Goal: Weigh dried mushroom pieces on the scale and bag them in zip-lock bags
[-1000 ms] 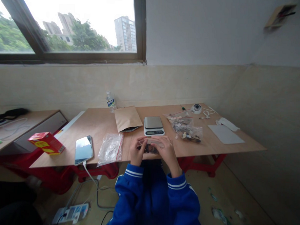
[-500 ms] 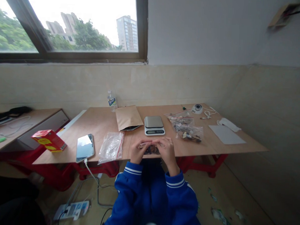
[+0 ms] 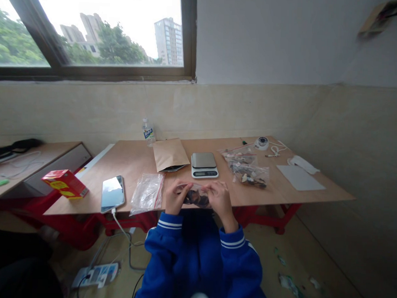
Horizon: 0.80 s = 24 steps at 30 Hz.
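Observation:
A clear zip bag [image 3: 196, 198] with dark pieces inside is stretched between my hands at the table's front edge. My left hand [image 3: 176, 197] pinches its upper left side, and my right hand [image 3: 219, 198] pinches its upper right side. What the dark pieces are, I cannot make out. Just beyond my hands stands a white kitchen scale [image 3: 204, 165] with a bare metal plate. Flat clear zip bags [image 3: 147, 193] with red seals lie to the left of my left hand. Further right, several filled zip bags [image 3: 249, 174] are piled together.
A brown paper pouch [image 3: 171, 155] and a water bottle [image 3: 148, 132] stand at the back. On the left are a phone [image 3: 113, 194] on a cable and a red-yellow box [image 3: 65, 184]. White paper [image 3: 300, 177] and a small dome camera [image 3: 261, 143] occupy the right side.
My left hand has moved left, away from my right hand. The bag's top is now pulled wider between them, and more of its dark contents shows.

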Each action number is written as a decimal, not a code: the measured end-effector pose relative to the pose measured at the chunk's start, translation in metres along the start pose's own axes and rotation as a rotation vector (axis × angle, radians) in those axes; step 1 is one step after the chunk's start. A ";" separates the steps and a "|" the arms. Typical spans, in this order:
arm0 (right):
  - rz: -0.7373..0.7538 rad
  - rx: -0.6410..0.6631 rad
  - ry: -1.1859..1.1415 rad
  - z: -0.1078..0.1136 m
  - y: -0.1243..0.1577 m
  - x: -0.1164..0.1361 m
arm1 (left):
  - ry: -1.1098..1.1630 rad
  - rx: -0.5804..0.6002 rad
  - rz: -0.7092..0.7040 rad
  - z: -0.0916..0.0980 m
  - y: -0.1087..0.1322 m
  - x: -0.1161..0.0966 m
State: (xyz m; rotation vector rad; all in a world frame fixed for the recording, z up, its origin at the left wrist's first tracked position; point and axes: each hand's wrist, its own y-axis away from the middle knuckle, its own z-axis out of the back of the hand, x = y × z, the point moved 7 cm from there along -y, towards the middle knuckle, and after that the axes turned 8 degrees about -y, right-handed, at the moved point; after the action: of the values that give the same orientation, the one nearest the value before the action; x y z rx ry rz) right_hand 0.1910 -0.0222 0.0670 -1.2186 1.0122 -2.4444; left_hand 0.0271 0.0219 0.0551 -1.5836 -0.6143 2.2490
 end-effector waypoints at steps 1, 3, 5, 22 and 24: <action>0.003 -0.001 0.005 -0.002 0.000 0.003 | -0.002 -0.007 0.003 0.002 -0.001 -0.001; -0.001 0.026 -0.008 -0.007 -0.001 0.006 | -0.020 -0.030 0.009 0.007 -0.001 0.000; -0.011 0.082 -0.037 -0.012 0.000 0.004 | -0.037 -0.056 0.008 0.013 -0.002 0.001; -0.391 0.027 -0.591 0.012 -0.001 -0.033 | 0.330 -0.038 0.516 -0.003 0.008 0.045; -0.450 -0.013 -0.623 0.035 -0.010 -0.045 | 0.324 0.064 0.487 -0.011 0.007 0.039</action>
State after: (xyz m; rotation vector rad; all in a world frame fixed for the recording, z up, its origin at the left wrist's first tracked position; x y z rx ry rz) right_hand 0.2474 -0.0106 0.0605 -2.2119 0.6168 -2.0701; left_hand 0.0247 0.0372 0.0168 -2.1862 -0.0693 2.2087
